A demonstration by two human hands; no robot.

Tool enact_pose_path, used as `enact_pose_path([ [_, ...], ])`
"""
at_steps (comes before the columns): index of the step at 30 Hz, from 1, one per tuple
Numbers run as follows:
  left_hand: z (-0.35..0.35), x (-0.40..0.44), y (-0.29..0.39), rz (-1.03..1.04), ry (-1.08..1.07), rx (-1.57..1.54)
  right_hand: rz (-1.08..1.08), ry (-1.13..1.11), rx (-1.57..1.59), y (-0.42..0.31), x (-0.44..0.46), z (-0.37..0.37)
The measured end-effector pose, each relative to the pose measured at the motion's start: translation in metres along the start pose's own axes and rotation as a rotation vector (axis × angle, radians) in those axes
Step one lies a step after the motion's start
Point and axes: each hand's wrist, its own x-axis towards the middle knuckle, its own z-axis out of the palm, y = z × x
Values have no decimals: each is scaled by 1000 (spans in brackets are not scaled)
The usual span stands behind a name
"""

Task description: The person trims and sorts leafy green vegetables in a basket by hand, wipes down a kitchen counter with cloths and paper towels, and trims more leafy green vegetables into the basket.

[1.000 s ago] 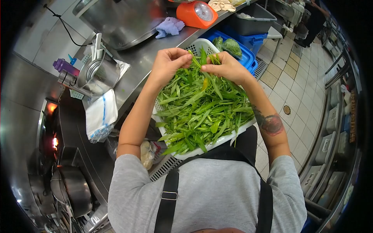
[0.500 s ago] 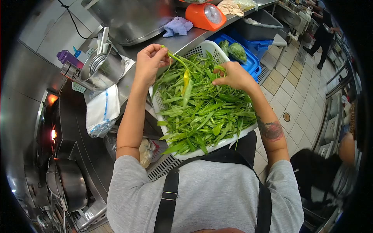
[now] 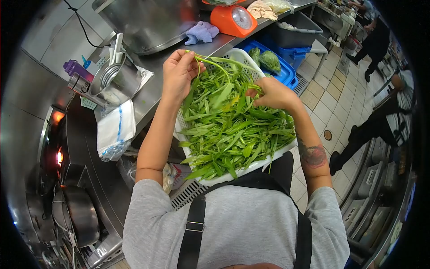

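A white perforated basket point(image 3: 178, 130) in front of me is heaped with long-leaved greens that look like water spinach point(image 3: 237, 134). My left hand point(image 3: 178, 74) is closed at the basket's far left, pinching a water spinach stem point(image 3: 210, 62) that arcs to the right above the heap. On the right side, my right hand point(image 3: 274, 93) is over the greens with thumb and fingers curled together around a bit of green stem. A yellowed leaf point(image 3: 231, 104) lies among the greens between the hands.
A steel counter point(image 3: 150, 101) to the left bears a large pot point(image 3: 148, 27), a purple cloth point(image 3: 201, 32) and an orange scale point(image 3: 233, 20). Blue bins point(image 3: 291, 58) stand beyond the basket. Lit burners are far left. A person in dark trousers point(image 3: 365, 130) is at right.
The yellow leaf has dropped from hanging under the left hand's stem to the heap. My right hand has shifted slightly down and right. At right, a person has moved farther up the aisle.
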Motion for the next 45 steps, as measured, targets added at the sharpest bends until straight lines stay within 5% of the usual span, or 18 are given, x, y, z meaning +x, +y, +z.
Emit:
enact_pose_path([
  [6, -2, 3, -7, 52, 10, 189, 38, 562, 105, -47, -6, -26],
  [10, 16, -3, -15, 9, -72, 191, -276, 661, 89, -72, 12, -8],
  [15, 39, -2, -7, 24, -88, 86, -284, 778, -3, -74, 26, -8],
  [22, 72, -4, -6, 337, -136, -72, -175, 1049, 309, -83, 32, -24],
  [28, 77, 3, 17, 588, -105, -18, -206, 1276, 952, -35, 35, -58],
  [33, 65, 13, 14, 268, -336, 636, -403, 1100, 349, -40, 21, -64],
  [40, 78, 28, -18, -175, -442, 309, -25, 1034, 260, -45, 28, -10],
  [45, 26, 77, -71, 53, -351, 1173, 132, 809, 593, -5, -6, 3],
])
